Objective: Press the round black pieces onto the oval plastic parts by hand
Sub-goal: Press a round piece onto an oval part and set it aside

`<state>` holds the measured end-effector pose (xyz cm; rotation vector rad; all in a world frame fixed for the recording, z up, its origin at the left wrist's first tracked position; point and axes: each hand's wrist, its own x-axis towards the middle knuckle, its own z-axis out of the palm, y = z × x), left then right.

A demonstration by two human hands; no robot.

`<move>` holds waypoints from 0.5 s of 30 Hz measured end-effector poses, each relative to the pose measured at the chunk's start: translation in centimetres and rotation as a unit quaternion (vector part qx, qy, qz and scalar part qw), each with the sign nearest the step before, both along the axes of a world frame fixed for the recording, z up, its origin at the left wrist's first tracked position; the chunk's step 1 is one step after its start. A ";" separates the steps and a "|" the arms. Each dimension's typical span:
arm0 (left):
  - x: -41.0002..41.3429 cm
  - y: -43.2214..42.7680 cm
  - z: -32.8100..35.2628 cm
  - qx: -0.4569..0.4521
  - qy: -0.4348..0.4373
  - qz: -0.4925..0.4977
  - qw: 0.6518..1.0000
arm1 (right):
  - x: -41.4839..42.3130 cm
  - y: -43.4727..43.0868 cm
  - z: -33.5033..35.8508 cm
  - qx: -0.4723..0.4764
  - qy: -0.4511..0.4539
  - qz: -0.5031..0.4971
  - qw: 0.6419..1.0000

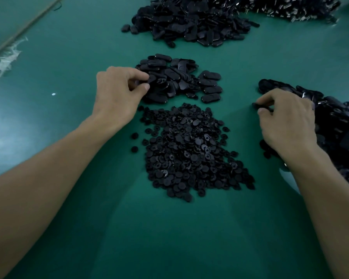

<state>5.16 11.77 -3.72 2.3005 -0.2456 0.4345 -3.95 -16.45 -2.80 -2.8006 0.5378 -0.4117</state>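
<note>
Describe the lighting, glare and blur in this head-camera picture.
Head view: dim, green cast, pale glare on the green mat at left. Head view: the pile of round black pieces merges into one dark mass; the far pile is smeared. Head view: wide-angle stretch swells both forearms; left hand and right hand look sharp.

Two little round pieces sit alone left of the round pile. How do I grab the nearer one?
Pinch the round piece by its rim, coming from above. It seems to lie flat on the table, apart from the pile, so its edge is free all round.
</note>
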 end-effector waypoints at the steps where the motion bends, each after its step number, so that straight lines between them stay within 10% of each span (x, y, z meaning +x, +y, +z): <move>1: 0.1 0.0 0.0 0.005 -0.001 -0.001 1.000 | 0.1 0.0 0.0 0.015 -0.005 0.005 1.000; 15: -0.8 -0.9 0.5 -0.013 -0.068 -0.055 0.996 | 0.1 0.2 0.0 0.055 -0.073 0.059 0.994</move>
